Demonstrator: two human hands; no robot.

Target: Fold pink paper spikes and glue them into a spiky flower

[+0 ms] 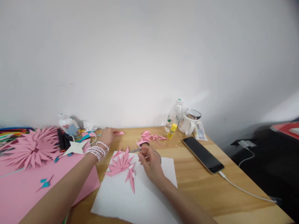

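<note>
Stretched out toward the wall, my left hand [109, 136], with bead bracelets at the wrist, has its fingertips closed on a small pink folded paper piece [121, 133]. My right hand [150, 161] hovers above the white sheet [149, 199] with thumb and fingers curled together; whatever may be between them is hidden. Behind it, partly covered, lie scissors [144, 144]. On the sheet rests a fan of joined pink paper points [120, 165], beside a separate pink folded piece [131, 177] with white bits on it. More pink folded pieces [149, 137] lie farther back.
A yellow glue stick [172, 131], clear bottle [174, 116], white mug [187, 123] and packet [200, 131] stand or lie at the back right. A phone [203, 155] is plugged into a cable. At left are a large pink paper star [35, 149] and pink sheets [21, 193].
</note>
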